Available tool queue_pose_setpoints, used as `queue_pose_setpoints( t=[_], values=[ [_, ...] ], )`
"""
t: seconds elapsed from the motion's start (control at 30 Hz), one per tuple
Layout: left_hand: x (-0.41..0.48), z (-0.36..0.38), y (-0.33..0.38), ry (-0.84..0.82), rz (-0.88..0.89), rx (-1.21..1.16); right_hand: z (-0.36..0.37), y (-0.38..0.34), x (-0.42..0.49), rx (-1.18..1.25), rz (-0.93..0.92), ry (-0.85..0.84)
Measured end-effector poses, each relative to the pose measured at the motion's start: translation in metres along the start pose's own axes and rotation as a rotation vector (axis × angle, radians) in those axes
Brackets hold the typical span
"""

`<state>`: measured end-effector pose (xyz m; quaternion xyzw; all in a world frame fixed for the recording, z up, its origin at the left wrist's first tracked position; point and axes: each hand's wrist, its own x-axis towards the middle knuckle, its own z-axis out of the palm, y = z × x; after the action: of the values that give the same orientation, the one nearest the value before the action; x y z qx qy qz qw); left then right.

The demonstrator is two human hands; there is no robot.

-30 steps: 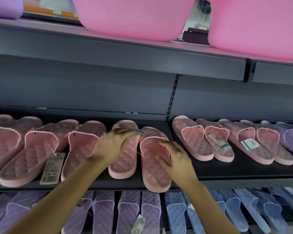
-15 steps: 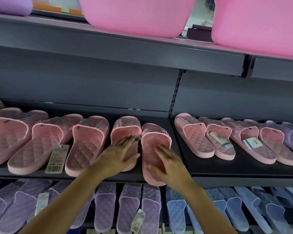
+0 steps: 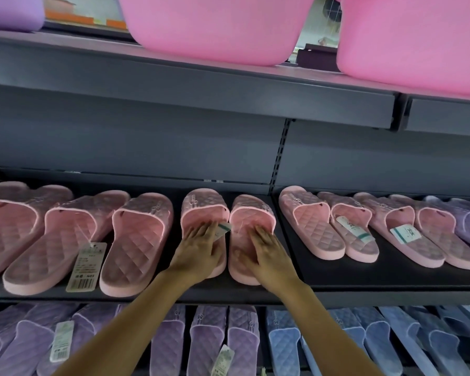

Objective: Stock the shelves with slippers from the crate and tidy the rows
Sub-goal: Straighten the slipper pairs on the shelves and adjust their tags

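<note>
Both hands are down on the middle shelf [image 3: 364, 295]. The left hand [image 3: 198, 253] lies flat, fingers straight and slightly spread, on the quilted footbed of one pink slipper [image 3: 201, 207]. The right hand [image 3: 269, 253] lies palm down, fingers straight and close together, on the second pink slipper [image 3: 251, 210].

The two sit side by side and touching, toes toward the back wall, heels near the front edge, just left of the seam between the shelf panels. A small white-and-green tag [image 3: 223, 228] pokes up between them at the left fingertips; I cannot tell whether a finger pinches it. The slippers look like soft moulded rubber, with diamond-embossed soles and straps and rounded toes.

More pink slippers [image 3: 136, 240] fan out toward the left end, one with a long barcode tag [image 3: 86, 267]. Another pink row [image 3: 310, 229] leans along the right panel. Below lie purple slippers [image 3: 209, 337] and blue slippers [image 3: 285, 346] with the same quilting. Above sit smooth, glossy pink tubs [image 3: 215, 28].
</note>
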<state>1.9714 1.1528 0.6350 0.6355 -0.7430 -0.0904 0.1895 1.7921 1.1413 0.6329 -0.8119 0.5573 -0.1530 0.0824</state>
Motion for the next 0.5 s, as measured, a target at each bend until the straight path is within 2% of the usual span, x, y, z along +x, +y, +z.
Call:
queue_pose_setpoints(
  t=[0.3,0.5],
  values=[
    [0.027,0.009,0.003,0.092,0.002,-0.047,-0.013,0.007,0.023,0.02,0.002,-0.05],
    [0.03,0.013,0.004,0.147,0.004,-0.076,-0.011,0.011,0.032,0.019,-0.01,-0.021]
  ],
)
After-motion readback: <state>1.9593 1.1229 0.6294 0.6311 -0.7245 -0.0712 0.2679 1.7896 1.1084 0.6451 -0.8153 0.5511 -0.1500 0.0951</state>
